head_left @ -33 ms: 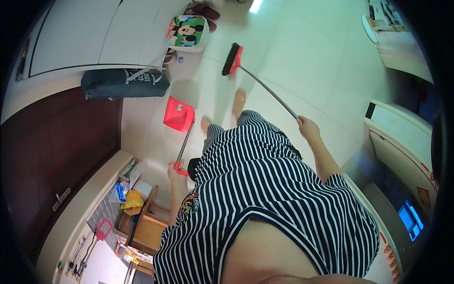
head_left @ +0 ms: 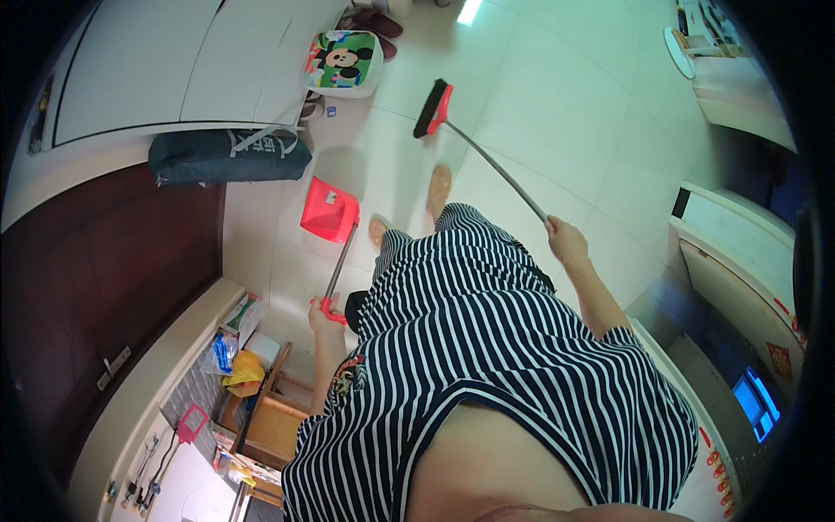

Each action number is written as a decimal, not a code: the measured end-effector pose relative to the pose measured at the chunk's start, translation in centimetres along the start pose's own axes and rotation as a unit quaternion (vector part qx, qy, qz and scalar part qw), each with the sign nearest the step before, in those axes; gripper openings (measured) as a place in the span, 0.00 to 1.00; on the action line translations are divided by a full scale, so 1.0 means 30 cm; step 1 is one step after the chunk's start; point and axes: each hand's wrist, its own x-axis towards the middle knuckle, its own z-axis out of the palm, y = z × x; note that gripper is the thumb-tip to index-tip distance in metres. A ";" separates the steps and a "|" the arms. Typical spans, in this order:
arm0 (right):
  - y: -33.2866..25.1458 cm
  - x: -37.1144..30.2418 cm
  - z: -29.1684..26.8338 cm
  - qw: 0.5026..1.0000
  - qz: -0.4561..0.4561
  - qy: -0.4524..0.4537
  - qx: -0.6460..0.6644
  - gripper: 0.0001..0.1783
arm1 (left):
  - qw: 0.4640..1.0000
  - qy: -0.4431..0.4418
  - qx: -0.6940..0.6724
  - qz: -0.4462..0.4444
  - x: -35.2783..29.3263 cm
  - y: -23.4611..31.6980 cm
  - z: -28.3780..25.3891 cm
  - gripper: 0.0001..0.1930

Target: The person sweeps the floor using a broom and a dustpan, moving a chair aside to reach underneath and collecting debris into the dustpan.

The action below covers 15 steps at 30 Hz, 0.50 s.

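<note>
In my left hand (head_left: 325,317) is the red grip of a long-handled dustpan (head_left: 329,217), the fingers closed round it. Its red pan is low by the tiles, ahead of my left foot; whether it touches them I cannot tell. My right hand (head_left: 567,240) is wrapped round the upper end of the grey stick of a broom (head_left: 491,161). The stick slants away to the left, down to a red head (head_left: 442,108) with dark bristles at the floor, beyond my feet. A gap of bare tile lies between the broom head and the pan.
Pale tiles (head_left: 557,104) cover the floor. At the left stand a white cabinet (head_left: 165,61), a dark rolled bag (head_left: 230,157) and a brown door (head_left: 113,304). A bin with a cartoon lid (head_left: 342,63) and dark slippers (head_left: 378,22) are farther off. White furniture (head_left: 739,235) lines the right.
The broom head has shifted slightly to the right. The dustpan and both hands look almost unmoved.
</note>
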 end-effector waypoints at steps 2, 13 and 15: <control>-0.023 -0.068 -0.018 1.000 -0.005 0.014 0.009 0.21 | 0.998 0.016 0.040 0.042 0.020 -0.017 0.024 0.08; -0.162 0.398 -0.225 0.993 -0.093 0.059 -0.039 0.19 | 0.987 -0.024 0.152 0.046 -0.214 0.049 0.323 0.13; -0.009 0.404 -0.224 0.999 -0.046 0.023 -0.009 0.20 | 0.984 -0.014 0.173 0.037 -0.231 0.065 0.317 0.13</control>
